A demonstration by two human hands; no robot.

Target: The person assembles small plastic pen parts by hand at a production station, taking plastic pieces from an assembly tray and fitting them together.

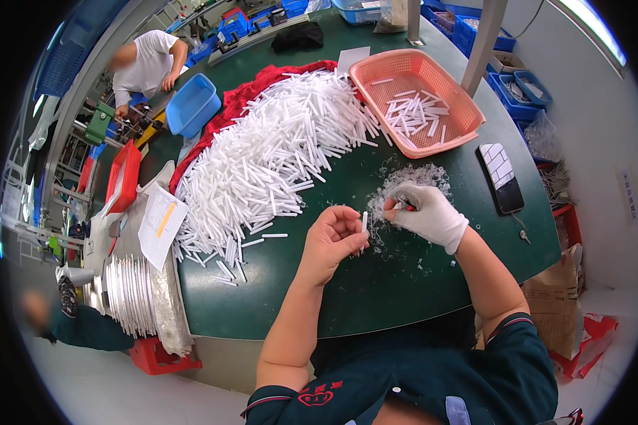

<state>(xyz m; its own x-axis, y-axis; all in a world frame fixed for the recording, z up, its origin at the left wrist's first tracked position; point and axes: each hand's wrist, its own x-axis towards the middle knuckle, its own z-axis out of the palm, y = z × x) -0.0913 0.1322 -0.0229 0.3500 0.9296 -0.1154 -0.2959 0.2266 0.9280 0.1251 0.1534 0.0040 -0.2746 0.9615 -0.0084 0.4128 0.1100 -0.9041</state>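
My bare left hand (332,244) pinches a short white tube (364,224) upright between thumb and fingers. Just right of it is my right hand (432,218), in a white glove with the fingertips bare. It is closed around a small red tool (408,207), whose exact kind is mostly hidden by the fingers. Thin clear shavings (422,176) lie scattered on the green tabletop around and beyond this hand. A large heap of white tubes (262,152) spreads over a red cloth (268,76) to the far left. Beyond my right hand, a pink plastic basket (469,126) contains loose white tubes.
A phone (500,177) with a key on a cord lies at the right. Left of the heap are a printed sheet (161,225), a red bin (125,177) and a blue bin (193,106). A metal post (483,46) rises behind the basket. Two other people are at the left.
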